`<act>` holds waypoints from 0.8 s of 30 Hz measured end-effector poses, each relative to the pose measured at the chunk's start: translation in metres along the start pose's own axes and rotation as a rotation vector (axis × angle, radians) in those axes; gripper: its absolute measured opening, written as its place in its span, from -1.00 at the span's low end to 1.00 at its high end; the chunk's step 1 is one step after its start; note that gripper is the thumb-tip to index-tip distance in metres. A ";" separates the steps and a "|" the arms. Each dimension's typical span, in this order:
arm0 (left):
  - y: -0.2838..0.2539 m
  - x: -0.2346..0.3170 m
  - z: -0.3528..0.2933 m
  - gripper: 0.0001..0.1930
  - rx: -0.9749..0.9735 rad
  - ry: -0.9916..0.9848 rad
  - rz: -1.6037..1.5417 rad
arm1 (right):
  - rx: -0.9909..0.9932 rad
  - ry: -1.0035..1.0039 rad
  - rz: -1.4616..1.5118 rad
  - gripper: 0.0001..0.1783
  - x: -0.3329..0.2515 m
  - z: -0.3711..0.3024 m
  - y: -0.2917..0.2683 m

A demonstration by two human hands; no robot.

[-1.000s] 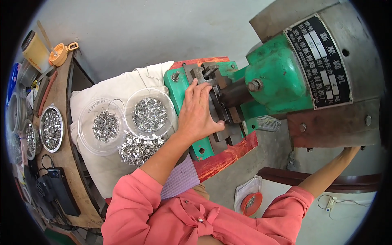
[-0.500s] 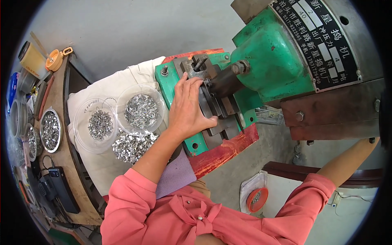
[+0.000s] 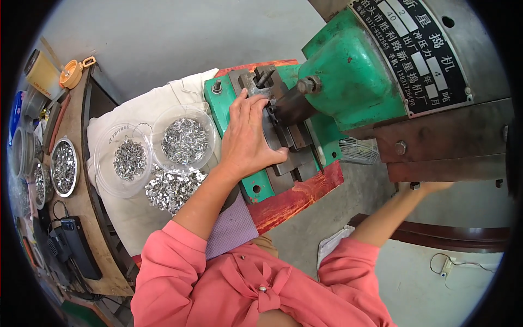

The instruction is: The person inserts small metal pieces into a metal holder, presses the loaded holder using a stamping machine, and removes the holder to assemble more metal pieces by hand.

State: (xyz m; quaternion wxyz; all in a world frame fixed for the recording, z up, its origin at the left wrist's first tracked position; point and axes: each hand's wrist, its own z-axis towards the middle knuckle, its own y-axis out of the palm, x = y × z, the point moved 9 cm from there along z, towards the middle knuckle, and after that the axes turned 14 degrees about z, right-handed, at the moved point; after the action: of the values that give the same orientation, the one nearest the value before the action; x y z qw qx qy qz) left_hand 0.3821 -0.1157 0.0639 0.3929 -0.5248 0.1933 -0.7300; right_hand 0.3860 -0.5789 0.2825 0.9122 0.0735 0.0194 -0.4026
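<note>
My left hand (image 3: 248, 133) lies across the steel die (image 3: 283, 166) on the green press bed (image 3: 215, 106). Its thumb is spread from the fingers, the thumb by the die's near part and the fingertips by its far part. Nothing held shows in it; the area under the palm is hidden. Above the die is the dark ram (image 3: 294, 106), coming out of the green press head (image 3: 348, 76). At the right, my right hand (image 3: 436, 187) reaches behind the press's brown steel block (image 3: 447, 141), which hides its fingers and whatever they touch.
Left of the press, a cream cloth (image 3: 122, 218) bears two clear tubs (image 3: 154, 139) of small metal parts and a loose heap of shiny pieces (image 3: 174, 188). Farther left, a wooden table (image 3: 101, 248) holds a metal bowl (image 3: 65, 166) and a black phone-like device (image 3: 80, 248).
My right forearm has swung left and inward, and now covers the red bowl on the floor. My left hand stays at the die with little change. The view has shifted slightly.
</note>
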 end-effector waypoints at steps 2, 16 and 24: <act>0.000 -0.014 -0.008 -0.06 -0.005 -0.019 -0.009 | -0.022 0.140 0.034 -0.52 -0.049 -0.006 0.031; 0.000 -0.011 -0.009 -0.07 -0.008 -0.018 -0.016 | -0.483 0.872 0.190 -0.56 0.140 0.222 0.003; -0.001 -0.054 -0.033 -0.07 0.029 -0.052 -0.109 | -0.517 0.467 0.061 -0.54 0.297 0.451 -0.072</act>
State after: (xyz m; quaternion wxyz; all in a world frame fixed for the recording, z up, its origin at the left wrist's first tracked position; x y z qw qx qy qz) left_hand 0.3586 -0.0775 0.0189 0.3648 -0.5475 0.1435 -0.7393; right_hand 0.5222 -0.9114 0.6921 0.8832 -0.0694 0.3266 -0.3292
